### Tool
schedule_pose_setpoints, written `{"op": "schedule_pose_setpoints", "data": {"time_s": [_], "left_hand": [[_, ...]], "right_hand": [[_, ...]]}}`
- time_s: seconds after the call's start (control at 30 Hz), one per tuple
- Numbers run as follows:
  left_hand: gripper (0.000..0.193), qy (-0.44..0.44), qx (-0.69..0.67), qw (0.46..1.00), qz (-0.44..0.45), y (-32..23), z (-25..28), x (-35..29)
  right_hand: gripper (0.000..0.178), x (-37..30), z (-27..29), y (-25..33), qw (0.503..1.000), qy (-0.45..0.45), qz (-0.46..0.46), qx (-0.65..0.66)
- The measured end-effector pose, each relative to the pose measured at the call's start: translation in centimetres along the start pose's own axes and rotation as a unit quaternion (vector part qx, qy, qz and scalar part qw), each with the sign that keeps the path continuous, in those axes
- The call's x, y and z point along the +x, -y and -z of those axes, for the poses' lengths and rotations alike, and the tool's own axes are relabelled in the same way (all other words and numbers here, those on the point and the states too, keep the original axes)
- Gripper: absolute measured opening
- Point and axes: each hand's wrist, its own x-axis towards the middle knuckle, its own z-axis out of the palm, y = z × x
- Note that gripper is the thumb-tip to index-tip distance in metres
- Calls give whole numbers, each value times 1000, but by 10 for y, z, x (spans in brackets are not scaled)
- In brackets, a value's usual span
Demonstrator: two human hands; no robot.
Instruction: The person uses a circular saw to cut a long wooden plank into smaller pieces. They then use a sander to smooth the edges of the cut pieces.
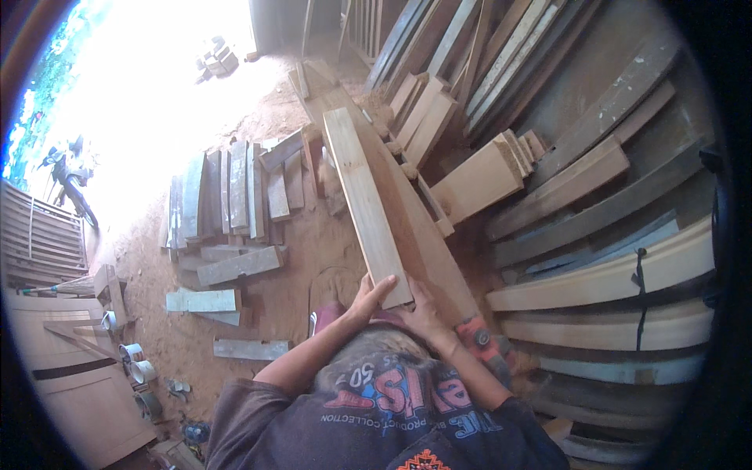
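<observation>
A long pale wooden board (359, 200) stretches away from my body, its near end between my two hands. My left hand (370, 296) is closed on the board's left edge, the thumb lying over its top face. On the other side, my right hand (424, 312) grips the right edge near the corner; some of its fingers are hidden beneath. Under and beside the board runs a long brown workbench plank (415, 227). A red and dark power tool (478, 338) sits at the near right end, close to my right forearm.
Stacked wooden offcuts (227, 192) lie on the dirt floor to the left. Cut blocks (482, 176) stand right of the bench. Long planks (603, 294) fill the right side. Door panels (86, 411) and white cups (139, 370) are at the lower left; a motorcycle (74, 184) stands farther off.
</observation>
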Motion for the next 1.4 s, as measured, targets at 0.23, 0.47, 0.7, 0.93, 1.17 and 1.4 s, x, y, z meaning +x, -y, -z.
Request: {"op": "schedule_pose_setpoints", "data": {"time_s": [0.23, 0.47, 0.7, 0.93, 1.17, 1.4], "left_hand": [[79, 60, -98, 993, 33, -53, -23, -25], [68, 239, -258, 929, -116, -151, -53, -21], [62, 237, -262, 919, -177, -215, -69, -21], [59, 226, -256, 924, -173, -221, -64, -23], [58, 230, -240, 925, -185, -223, -61, -27], [67, 167, -232, 941, -182, -217, -61, -33]], "right_hand": [[84, 11, 63, 49, 999, -39, 32, 4], [86, 78, 105, 126, 948, -178, 223, 143], [86, 127, 130, 188, 940, -207, 240, 122], [89, 135, 126, 197, 937, -223, 239, 126], [87, 134, 124, 200, 934, -230, 248, 117], [90, 131, 118, 195, 933, -238, 257, 83]]}}
